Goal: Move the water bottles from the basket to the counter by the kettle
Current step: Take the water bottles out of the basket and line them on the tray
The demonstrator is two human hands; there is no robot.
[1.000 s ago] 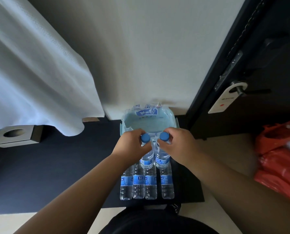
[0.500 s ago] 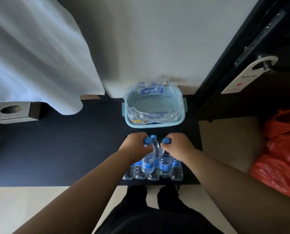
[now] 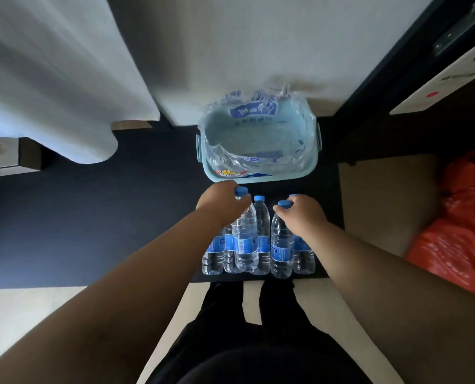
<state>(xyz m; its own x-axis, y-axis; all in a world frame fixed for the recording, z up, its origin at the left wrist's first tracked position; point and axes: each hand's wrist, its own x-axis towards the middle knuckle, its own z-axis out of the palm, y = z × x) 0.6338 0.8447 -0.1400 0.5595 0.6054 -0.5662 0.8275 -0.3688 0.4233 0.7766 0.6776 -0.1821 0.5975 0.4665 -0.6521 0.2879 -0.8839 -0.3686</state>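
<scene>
While each hand grips an upright bottle by its neck, left hand point(image 3: 222, 202) and right hand point(image 3: 302, 214) hang over the row of bottles point(image 3: 261, 245) just near of the basket point(image 3: 258, 173).

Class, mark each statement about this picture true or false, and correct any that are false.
1. Each hand grips a bottle by its neck. True: left hand, right hand.
2. The basket is full of bottles. False: only crumpled plastic wrap shows in it.
3. The bottle caps are red. False: the caps are blue.
4. Other bottles stand on the dark surface in front of the basket. True.
</scene>
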